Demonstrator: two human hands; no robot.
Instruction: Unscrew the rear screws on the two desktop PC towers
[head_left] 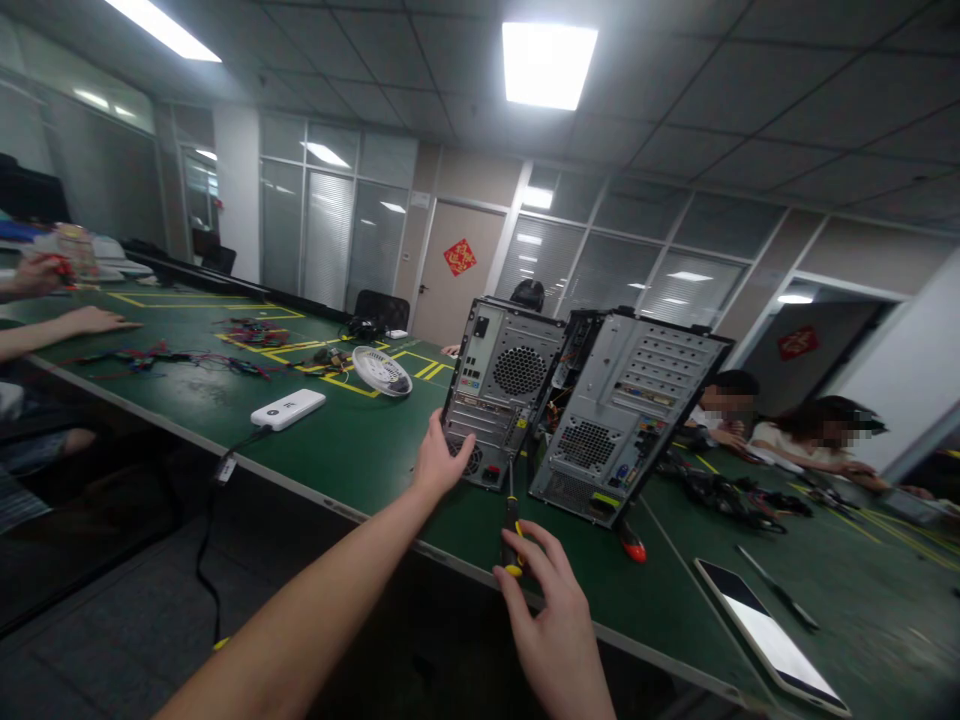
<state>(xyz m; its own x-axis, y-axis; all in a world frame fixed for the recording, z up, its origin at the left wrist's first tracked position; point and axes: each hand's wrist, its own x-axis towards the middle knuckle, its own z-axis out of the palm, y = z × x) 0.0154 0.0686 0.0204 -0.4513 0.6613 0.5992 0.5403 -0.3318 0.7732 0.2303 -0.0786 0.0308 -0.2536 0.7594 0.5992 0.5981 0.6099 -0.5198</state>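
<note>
A desktop computer case (pixel 517 372) stands upright on the green table, its rear panel facing me. My left hand (pixel 441 458) grips its lower left edge, thumb on the rear panel and fingers round the side. In my right hand (pixel 551 595) is a screwdriver (pixel 511 520) with a black and yellow handle, held by thumb and fingertips near the handle's end. Its shaft points up to the lower right edge of the rear panel; whether the tip sits in a screw is too small to tell. A second computer case (pixel 611 420) stands close on the right.
A red-tipped tool handle (pixel 634 546) lies by the second case. Right of it are a phone (pixel 772 635), a thin tool (pixel 776 588) and black cables (pixel 731 492). A white power bank (pixel 288 409) and a white round part (pixel 382 371) lie left. Co-workers sit on both sides.
</note>
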